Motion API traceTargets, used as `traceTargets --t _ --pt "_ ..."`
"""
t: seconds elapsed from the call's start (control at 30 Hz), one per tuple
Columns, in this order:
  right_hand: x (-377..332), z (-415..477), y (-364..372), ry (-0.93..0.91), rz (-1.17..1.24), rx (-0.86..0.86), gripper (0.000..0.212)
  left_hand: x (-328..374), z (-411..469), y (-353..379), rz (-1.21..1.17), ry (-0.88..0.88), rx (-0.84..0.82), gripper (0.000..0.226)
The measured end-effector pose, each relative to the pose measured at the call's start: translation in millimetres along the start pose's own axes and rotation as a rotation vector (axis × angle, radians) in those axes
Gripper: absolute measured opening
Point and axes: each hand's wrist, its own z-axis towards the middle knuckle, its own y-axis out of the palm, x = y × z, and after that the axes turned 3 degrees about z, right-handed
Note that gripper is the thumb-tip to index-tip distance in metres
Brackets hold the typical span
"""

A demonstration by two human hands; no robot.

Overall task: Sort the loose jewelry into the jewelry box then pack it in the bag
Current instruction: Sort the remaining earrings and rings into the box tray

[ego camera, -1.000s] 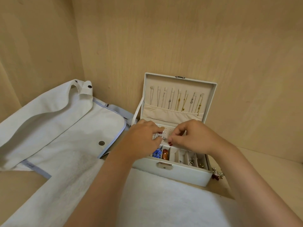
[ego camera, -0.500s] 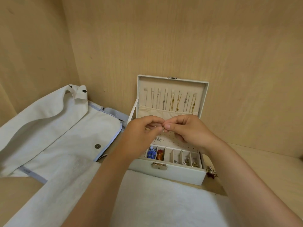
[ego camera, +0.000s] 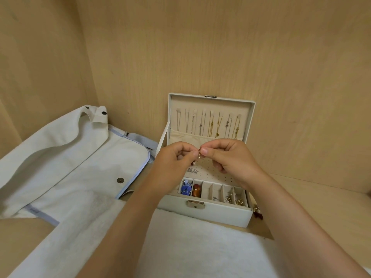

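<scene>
Pinching a tiny earring (ego camera: 199,155), grips clamped, left hand (ego camera: 174,160) and right hand (ego camera: 232,157) may drop it into jewelry box (ego camera: 206,214) compartments (ego camera: 207,190) at six o'clock.

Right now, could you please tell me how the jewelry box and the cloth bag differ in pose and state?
The jewelry box stands rigid, its lid raised upright; the cloth bag lies limp and flat to its left. The jewelry box has a metal latch in front, the cloth bag round snap buttons. The jewelry box shows necklaces inside; the cloth bag's inside is hidden. Both are off-white.
</scene>
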Motion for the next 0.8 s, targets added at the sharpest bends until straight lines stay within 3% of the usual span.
traceTargets --t 0.13,0.2,0.47,0.67,0.8 --pt "-4 -2 2 0.015 -0.058 -0.019 0.012 -2 -1 2 0.339 0.099 0.066 0.006" --pt "-6 -3 3 0.047 -0.055 -0.020 0.014 -3 -1 2 0.399 0.145 0.095 0.005" --pt "2 3 -1 0.105 -0.040 0.071 0.012 -8 2 -1 0.302 0.205 -0.016 0.019" --pt "15 9 -2 -0.010 -0.333 0.153 0.006 -13 -1 2 0.425 0.118 -0.078 0.028" --pt "6 6 4 0.014 -0.111 0.104 0.010 -8 0 1 0.267 0.076 -0.002 0.029"
